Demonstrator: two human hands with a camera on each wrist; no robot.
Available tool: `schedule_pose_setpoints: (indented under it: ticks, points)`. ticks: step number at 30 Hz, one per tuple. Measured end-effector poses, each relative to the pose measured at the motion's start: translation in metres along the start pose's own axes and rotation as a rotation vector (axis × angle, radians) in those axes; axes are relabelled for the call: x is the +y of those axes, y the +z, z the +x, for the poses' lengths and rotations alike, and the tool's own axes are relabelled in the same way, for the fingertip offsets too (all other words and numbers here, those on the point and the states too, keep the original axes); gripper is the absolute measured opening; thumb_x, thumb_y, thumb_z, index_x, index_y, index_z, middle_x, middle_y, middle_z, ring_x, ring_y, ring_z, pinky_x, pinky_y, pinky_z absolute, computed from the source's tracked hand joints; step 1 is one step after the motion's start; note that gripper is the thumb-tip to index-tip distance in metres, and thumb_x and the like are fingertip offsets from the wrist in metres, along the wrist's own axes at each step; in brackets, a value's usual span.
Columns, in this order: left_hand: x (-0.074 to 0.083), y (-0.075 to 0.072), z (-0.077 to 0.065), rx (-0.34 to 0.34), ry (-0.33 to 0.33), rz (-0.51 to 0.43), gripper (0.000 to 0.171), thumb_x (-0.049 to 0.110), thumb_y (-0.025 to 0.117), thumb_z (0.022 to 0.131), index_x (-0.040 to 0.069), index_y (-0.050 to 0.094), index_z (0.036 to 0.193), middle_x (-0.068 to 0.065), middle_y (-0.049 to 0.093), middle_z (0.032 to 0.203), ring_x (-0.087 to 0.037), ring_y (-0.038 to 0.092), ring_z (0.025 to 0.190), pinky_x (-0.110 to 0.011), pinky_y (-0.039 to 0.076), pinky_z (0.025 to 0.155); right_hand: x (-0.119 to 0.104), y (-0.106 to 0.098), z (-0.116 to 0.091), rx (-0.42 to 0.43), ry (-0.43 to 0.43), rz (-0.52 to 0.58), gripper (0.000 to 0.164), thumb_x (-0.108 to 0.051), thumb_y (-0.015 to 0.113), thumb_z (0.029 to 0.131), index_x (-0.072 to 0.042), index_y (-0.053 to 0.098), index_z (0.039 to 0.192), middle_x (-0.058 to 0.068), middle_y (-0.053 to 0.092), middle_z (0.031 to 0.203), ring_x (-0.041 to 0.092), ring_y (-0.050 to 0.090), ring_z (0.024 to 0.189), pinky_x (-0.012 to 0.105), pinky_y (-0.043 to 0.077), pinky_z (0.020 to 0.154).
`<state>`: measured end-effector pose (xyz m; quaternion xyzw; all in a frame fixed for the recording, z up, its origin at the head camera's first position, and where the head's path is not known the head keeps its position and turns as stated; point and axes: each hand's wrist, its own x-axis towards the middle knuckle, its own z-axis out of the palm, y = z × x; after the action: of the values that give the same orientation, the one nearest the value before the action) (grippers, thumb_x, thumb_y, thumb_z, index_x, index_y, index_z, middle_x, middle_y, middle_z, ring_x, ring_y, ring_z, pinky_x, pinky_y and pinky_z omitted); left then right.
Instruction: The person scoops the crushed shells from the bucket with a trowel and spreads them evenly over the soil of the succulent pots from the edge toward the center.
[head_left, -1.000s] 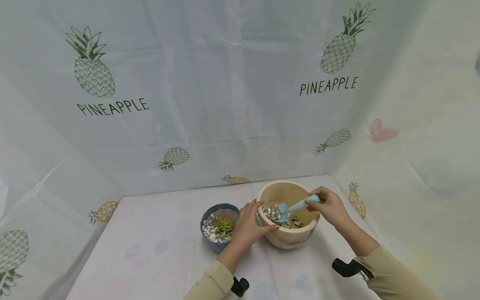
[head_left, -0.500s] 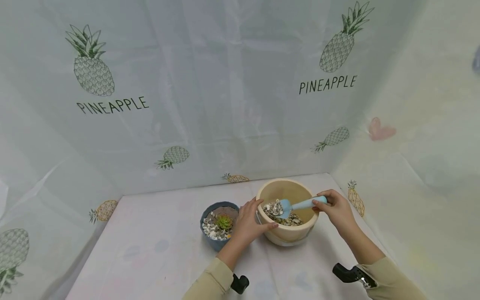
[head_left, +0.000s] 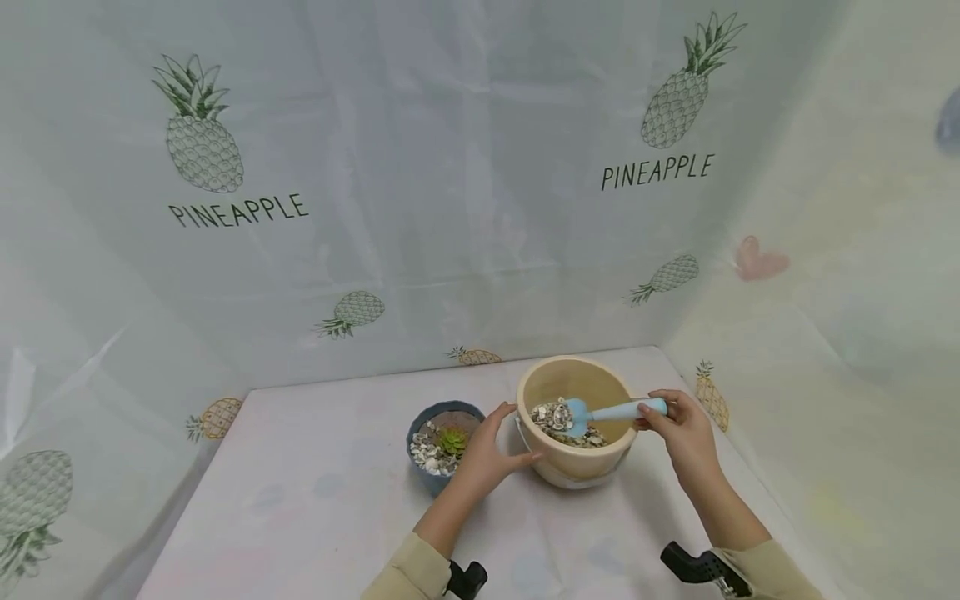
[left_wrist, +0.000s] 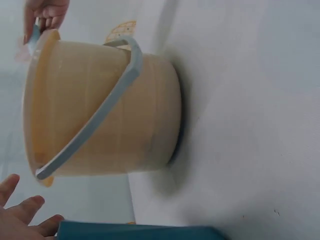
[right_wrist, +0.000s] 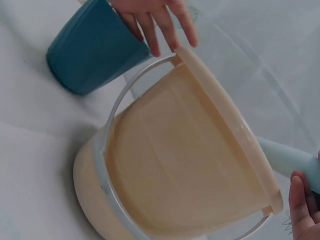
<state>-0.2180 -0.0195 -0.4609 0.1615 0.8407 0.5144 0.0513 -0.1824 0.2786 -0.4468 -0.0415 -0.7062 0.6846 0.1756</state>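
Note:
A cream bucket [head_left: 573, 469] with a grey-white handle stands upright on the table, holding small stones [head_left: 550, 414]. My right hand [head_left: 684, 431] pinches the end of a light blue toy shovel [head_left: 621, 411] at the bucket's right rim. The shovel's blade lies low over the stones inside. Fingers spread, my left hand [head_left: 483, 457] is beside the bucket's left rim; in the left wrist view a gap shows between its fingertips and the bucket. Left of the bucket is a blue pot [head_left: 432, 482] with a green succulent [head_left: 452, 441] and pale pebbles, partly covered by the left hand.
A white cloth with faint coloured spots covers the table [head_left: 300, 500]. Pineapple-printed sheeting [head_left: 465, 208] hangs behind and along both sides. The blue pot's wall [right_wrist: 97, 52] is close beside the bucket's left side.
The left hand has come off the bucket's rim, moving slightly left. The right hand has shifted right and lower, bringing the shovel to a flatter angle.

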Motion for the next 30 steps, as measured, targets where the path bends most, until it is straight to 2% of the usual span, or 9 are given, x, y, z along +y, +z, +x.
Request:
schedule_pose_setpoints:
  ticks: [3,6,11,15,18,22,26,30]
  points:
    - [0.0,-0.006,-0.009,0.012,-0.011,-0.026,0.086,0.044,0.083,0.075,0.022,0.042,0.148,-0.005,0.031,0.156,-0.033,0.028,0.142,-0.06,0.029,0.108,-0.002,-0.003,-0.001,0.021,-0.017,0.008,0.031,-0.011,0.067,0.094,0.006,0.051,0.115,-0.006,0.069,0.092,0.01,0.068,0.074,0.022,0.055,0.074]
    - [-0.002,-0.014,-0.017,0.037,-0.006,-0.002,0.086,0.048,0.082,0.075,0.025,0.041,0.148,-0.004,0.032,0.156,-0.032,0.029,0.141,-0.059,0.031,0.107,-0.006,-0.003,-0.001,0.045,-0.027,0.049,0.026,-0.011,0.068,0.092,0.0,0.054,0.112,-0.005,0.069,0.093,0.009,0.068,0.075,0.021,0.055,0.074]
    - [-0.007,-0.037,-0.027,0.128,0.006,0.026,0.081,0.044,0.082,0.076,0.025,0.045,0.145,-0.006,0.038,0.152,-0.036,0.032,0.139,-0.063,0.031,0.105,-0.015,0.002,-0.002,0.07,-0.025,0.138,0.017,-0.005,0.067,0.092,-0.006,0.057,0.106,-0.003,0.07,0.091,0.01,0.067,0.072,0.021,0.055,0.072]
    - [-0.014,-0.059,-0.036,0.164,-0.038,0.041,0.082,0.04,0.083,0.076,0.023,0.044,0.146,-0.009,0.038,0.152,-0.042,0.032,0.138,-0.069,0.031,0.1,-0.022,0.012,-0.003,0.083,-0.024,0.194,0.016,-0.001,0.066,0.092,-0.005,0.058,0.105,-0.002,0.07,0.089,0.011,0.067,0.071,0.022,0.056,0.07]
    - [-0.022,-0.07,-0.043,0.173,-0.058,0.051,0.083,0.038,0.084,0.076,0.02,0.044,0.147,-0.011,0.037,0.152,-0.043,0.032,0.137,-0.07,0.031,0.1,-0.025,0.023,-0.007,0.085,-0.016,0.216,0.015,0.0,0.065,0.092,-0.005,0.059,0.105,-0.001,0.069,0.088,0.012,0.066,0.07,0.023,0.056,0.07]
    - [-0.036,-0.08,-0.05,0.202,-0.056,0.054,0.083,0.032,0.086,0.075,0.015,0.045,0.145,-0.013,0.034,0.154,-0.042,0.025,0.141,-0.068,0.026,0.104,-0.028,0.037,-0.014,0.086,0.022,0.215,0.017,-0.001,0.065,0.092,-0.002,0.058,0.108,0.0,0.068,0.087,0.012,0.066,0.07,0.023,0.055,0.071]
    - [-0.049,-0.089,-0.054,0.251,-0.056,0.07,0.087,0.03,0.086,0.075,0.011,0.041,0.147,-0.015,0.027,0.157,-0.042,0.014,0.144,-0.068,0.02,0.107,-0.029,0.056,-0.019,0.074,0.026,0.199,0.029,-0.001,0.065,0.092,0.009,0.051,0.116,0.002,0.068,0.088,0.013,0.066,0.071,0.024,0.055,0.073]
    - [-0.059,-0.095,-0.055,0.259,-0.086,0.022,0.095,0.03,0.087,0.074,0.01,0.033,0.15,-0.019,0.019,0.158,-0.045,0.013,0.144,-0.069,0.019,0.107,-0.029,0.078,-0.022,0.069,0.022,0.219,0.024,0.003,0.065,0.091,0.007,0.053,0.113,0.003,0.068,0.089,0.014,0.066,0.072,0.027,0.056,0.073]
